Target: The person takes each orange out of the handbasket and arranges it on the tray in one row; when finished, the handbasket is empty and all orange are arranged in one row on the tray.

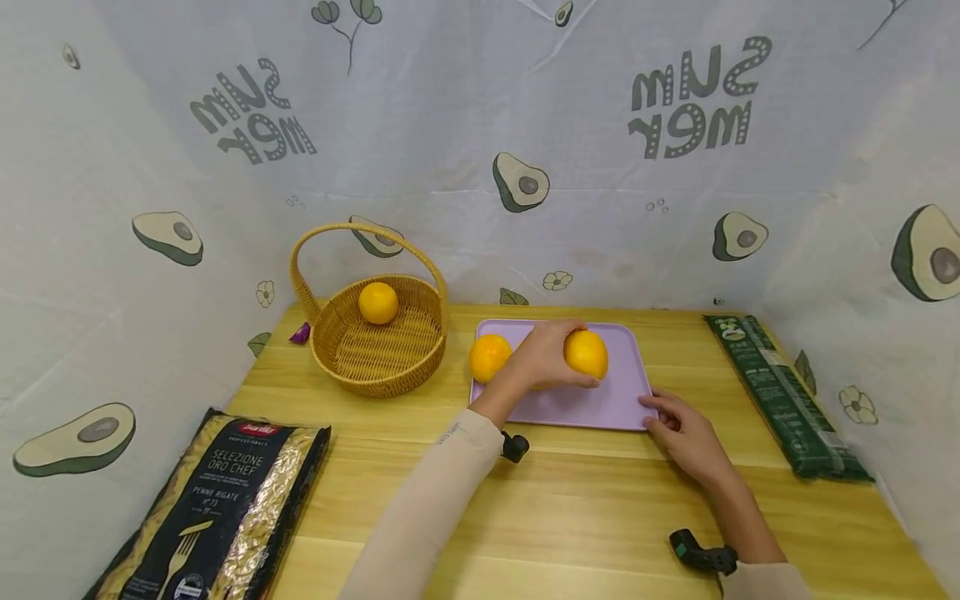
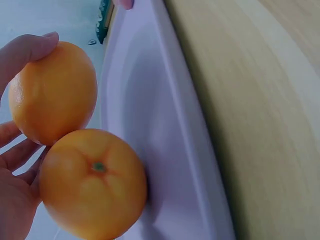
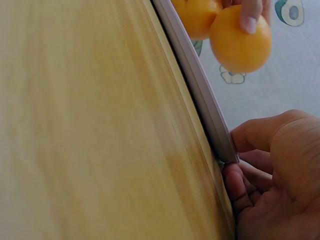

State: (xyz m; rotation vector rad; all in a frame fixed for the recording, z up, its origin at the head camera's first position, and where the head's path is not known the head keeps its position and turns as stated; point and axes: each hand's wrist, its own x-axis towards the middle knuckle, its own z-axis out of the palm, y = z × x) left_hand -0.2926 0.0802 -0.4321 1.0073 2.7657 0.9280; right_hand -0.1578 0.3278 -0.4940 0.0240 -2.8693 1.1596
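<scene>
My left hand (image 1: 542,357) grips an orange (image 1: 586,354) above the lilac tray (image 1: 622,400), thumb on one side and fingers on the other. In the left wrist view the held orange (image 2: 55,92) touches a second orange (image 2: 95,185) that has a green stem mark. Another orange (image 1: 490,358) sits at the tray's left end, and a sliver of orange shows behind my left hand. At the tray's near right corner my right hand (image 1: 686,437) pinches the rim, as the right wrist view shows with fingers above and below the edge (image 3: 200,85).
Left of the tray stands a wicker basket (image 1: 386,385) with a tall handle and one orange (image 1: 378,302) in it. A small purple wrapped item (image 1: 300,333) lies beside it. A penne bag (image 1: 225,508) lies front left, a green packet (image 1: 787,396) on the right.
</scene>
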